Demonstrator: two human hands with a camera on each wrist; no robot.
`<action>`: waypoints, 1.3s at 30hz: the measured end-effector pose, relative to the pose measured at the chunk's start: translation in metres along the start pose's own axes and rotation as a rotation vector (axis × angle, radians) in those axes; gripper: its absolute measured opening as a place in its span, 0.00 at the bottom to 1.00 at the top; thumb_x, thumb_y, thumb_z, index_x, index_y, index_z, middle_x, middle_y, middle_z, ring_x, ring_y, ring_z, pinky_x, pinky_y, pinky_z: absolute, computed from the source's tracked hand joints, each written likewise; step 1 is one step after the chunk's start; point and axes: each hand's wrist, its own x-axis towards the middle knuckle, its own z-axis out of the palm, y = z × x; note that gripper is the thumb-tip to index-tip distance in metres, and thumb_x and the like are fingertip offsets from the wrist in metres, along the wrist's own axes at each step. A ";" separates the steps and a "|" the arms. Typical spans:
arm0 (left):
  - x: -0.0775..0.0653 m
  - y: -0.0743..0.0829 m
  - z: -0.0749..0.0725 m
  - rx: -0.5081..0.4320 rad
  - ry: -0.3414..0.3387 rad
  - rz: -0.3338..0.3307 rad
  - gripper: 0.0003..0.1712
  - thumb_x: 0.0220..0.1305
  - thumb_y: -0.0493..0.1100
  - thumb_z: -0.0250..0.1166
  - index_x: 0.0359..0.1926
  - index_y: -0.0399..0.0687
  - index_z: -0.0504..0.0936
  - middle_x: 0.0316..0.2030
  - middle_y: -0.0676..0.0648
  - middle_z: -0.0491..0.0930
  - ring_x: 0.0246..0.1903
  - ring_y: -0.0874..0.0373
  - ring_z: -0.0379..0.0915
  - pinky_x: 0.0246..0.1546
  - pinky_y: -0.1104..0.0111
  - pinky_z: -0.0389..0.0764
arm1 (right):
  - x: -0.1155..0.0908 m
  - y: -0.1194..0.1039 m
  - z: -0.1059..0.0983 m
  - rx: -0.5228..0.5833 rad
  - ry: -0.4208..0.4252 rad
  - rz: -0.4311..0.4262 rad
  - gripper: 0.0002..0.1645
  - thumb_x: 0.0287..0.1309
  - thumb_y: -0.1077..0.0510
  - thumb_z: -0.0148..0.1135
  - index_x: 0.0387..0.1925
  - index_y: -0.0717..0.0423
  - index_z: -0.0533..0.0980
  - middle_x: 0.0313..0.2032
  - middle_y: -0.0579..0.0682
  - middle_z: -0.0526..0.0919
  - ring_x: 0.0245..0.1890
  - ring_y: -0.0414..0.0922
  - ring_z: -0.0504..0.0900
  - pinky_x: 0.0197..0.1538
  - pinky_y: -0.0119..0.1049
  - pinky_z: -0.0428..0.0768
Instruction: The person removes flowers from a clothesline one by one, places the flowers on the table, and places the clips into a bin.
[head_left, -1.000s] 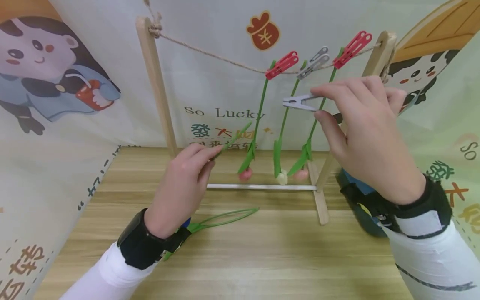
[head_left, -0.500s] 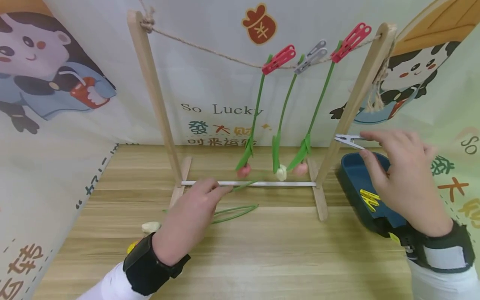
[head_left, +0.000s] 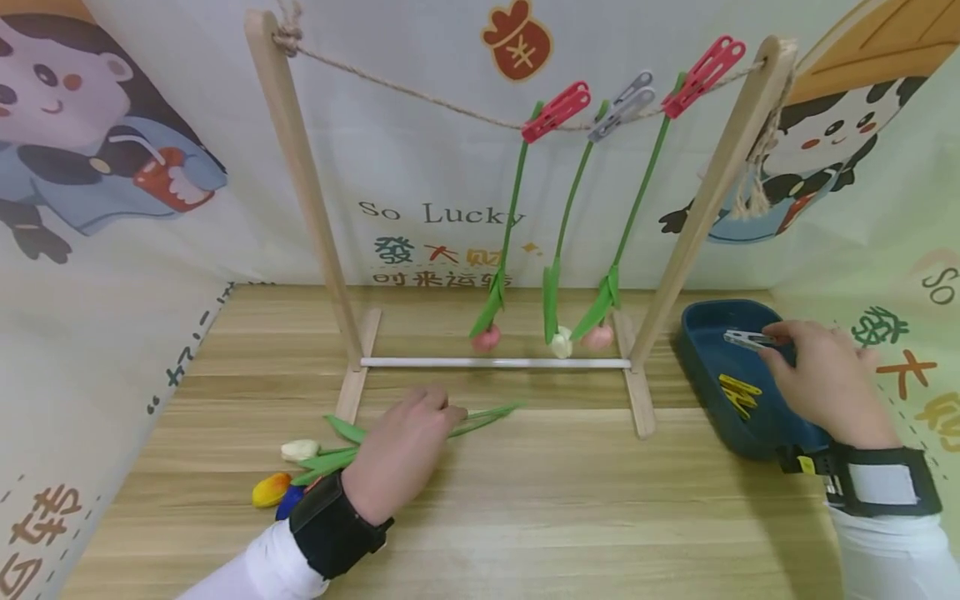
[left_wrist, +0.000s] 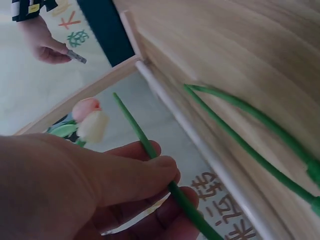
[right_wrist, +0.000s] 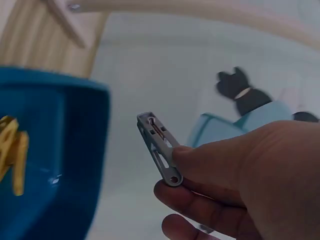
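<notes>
My left hand (head_left: pixel 408 450) is low over the table, pinching a green flower stem (left_wrist: pixel 132 119) between thumb and fingers. Which bloom belongs to it cannot be told. Around that hand lie artificial tulips: a white one (head_left: pixel 300 451), a yellow-orange one (head_left: pixel 272 490) and a blue one (head_left: pixel 290 502), partly covered by the wrist strap. Two more stems (left_wrist: pixel 245 107) rest on the wood in the left wrist view. Over the dark blue tray (head_left: pixel 697 392), my right hand (head_left: pixel 828 383) holds a grey clothespin (right_wrist: pixel 159 150) by its handle end.
A wooden frame (head_left: pixel 300 167) carries a rope (head_left: pixel 420 93). Three tulips hang from it upside down by a red clothespin (head_left: pixel 557 112), a grey clothespin (head_left: pixel 621 107) and another red clothespin (head_left: pixel 705 77). Yellow clothespins (head_left: pixel 738 393) lie in the tray. A white rod (head_left: pixel 495 363) joins the frame's feet.
My right hand has moved right and down from near the rope to the tray, still holding the grey clothespin. My left hand has lowered the stem from before the frame toward the table.
</notes>
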 end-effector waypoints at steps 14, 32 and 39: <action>0.001 -0.017 0.036 0.018 -0.002 0.006 0.15 0.59 0.25 0.73 0.43 0.46 0.91 0.34 0.46 0.80 0.36 0.49 0.78 0.39 0.57 0.85 | 0.002 0.048 0.025 -0.049 -0.244 0.107 0.19 0.73 0.59 0.63 0.54 0.73 0.78 0.50 0.74 0.84 0.49 0.77 0.78 0.49 0.78 0.57; -0.002 -0.020 0.035 0.010 -0.019 -0.015 0.16 0.62 0.26 0.72 0.48 0.44 0.90 0.38 0.45 0.83 0.39 0.48 0.81 0.42 0.55 0.86 | -0.003 0.056 0.035 -0.070 -0.304 0.105 0.24 0.71 0.59 0.63 0.56 0.78 0.76 0.46 0.73 0.85 0.47 0.76 0.81 0.47 0.73 0.69; -0.004 -0.018 0.029 -0.006 -0.033 -0.041 0.16 0.63 0.25 0.71 0.49 0.44 0.90 0.39 0.45 0.83 0.40 0.48 0.81 0.42 0.55 0.86 | -0.004 0.043 0.026 -0.061 -0.250 0.064 0.24 0.72 0.60 0.63 0.59 0.77 0.75 0.49 0.74 0.84 0.49 0.76 0.81 0.47 0.74 0.70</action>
